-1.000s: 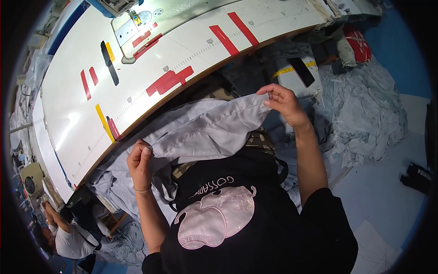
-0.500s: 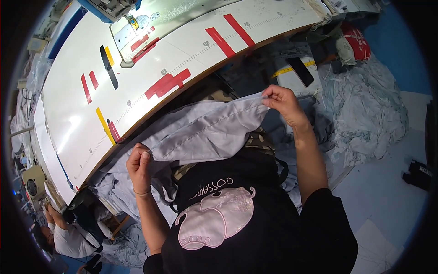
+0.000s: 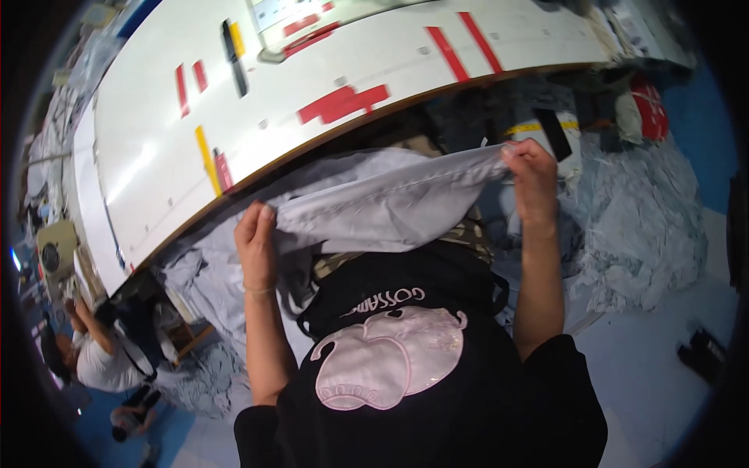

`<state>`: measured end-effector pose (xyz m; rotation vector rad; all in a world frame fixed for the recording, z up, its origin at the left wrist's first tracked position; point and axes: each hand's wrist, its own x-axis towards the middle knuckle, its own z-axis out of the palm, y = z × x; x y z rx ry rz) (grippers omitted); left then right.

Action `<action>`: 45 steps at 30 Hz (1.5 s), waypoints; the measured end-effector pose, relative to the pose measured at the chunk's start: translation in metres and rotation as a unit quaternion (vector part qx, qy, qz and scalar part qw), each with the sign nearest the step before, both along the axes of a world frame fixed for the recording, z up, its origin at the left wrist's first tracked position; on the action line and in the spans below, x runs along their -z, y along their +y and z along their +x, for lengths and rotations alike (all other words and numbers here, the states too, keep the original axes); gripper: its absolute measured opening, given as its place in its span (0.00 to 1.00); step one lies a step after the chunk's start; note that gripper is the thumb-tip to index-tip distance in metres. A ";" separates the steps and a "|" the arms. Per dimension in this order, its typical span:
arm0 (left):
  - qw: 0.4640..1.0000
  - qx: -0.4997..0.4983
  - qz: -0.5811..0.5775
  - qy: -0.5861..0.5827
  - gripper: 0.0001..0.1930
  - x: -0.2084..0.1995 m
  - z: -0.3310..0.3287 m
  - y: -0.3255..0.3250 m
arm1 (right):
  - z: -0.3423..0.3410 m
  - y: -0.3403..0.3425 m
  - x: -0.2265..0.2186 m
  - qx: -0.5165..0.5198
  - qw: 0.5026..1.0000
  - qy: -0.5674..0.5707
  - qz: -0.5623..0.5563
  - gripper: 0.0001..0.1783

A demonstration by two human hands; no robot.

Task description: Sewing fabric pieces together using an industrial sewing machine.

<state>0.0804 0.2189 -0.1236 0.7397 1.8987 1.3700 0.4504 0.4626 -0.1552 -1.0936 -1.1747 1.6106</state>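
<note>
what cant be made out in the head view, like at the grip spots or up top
All in the head view:
- Pinched spots of the grey cloth: covered by the left hand and right hand.
- Scale marks on the white tabletop: blurred, too small.
- Rest of the pale plate: cut off by the top edge.
- What the other person handles: too small, blurred.

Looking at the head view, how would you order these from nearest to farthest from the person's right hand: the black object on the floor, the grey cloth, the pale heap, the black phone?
1. Grey cloth: pinched in the right hand.
2. Black phone: just beyond the hand.
3. Pale heap: to the right.
4. Black object: lower right, on the floor.
</note>
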 end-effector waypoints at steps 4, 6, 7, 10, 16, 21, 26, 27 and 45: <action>0.999 0.032 -0.004 0.021 0.15 0.000 0.000 0.001 | 0.000 0.005 -0.006 0.019 0.999 0.004 -0.039 0.08; 0.999 0.013 -0.015 0.026 0.15 0.004 -0.001 0.001 | 0.000 0.005 -0.006 0.016 1.000 -0.013 -0.001 0.10; 1.000 -0.002 -0.027 -0.012 0.15 0.006 -0.002 0.001 | 0.001 0.005 -0.004 0.020 0.999 -0.026 0.008 0.11; 0.993 -0.016 -0.034 -0.114 0.13 0.015 -0.005 0.003 | 0.008 0.007 0.014 0.023 0.998 -0.051 -0.007 0.12; 0.995 0.058 -0.069 0.033 0.08 0.020 0.002 0.002 | 0.043 0.014 0.055 0.028 0.936 -0.328 0.121 0.15; 0.955 -0.179 0.045 0.230 0.08 0.024 -0.036 -0.051 | 0.019 0.001 -0.003 -0.080 0.885 -0.400 0.225 0.13; 0.808 -0.486 -0.108 0.315 0.17 0.065 -0.112 -0.172 | -0.098 -0.054 -0.056 -0.363 0.759 -0.335 0.423 0.19; 0.781 -0.520 -0.216 0.269 0.28 0.078 -0.123 -0.197 | -0.126 -0.067 -0.058 -0.418 0.755 -0.309 0.399 0.23; 0.905 -0.268 -0.330 0.019 0.42 0.139 -0.104 -0.134 | -0.385 -0.242 0.057 -0.838 0.384 -0.245 0.299 0.36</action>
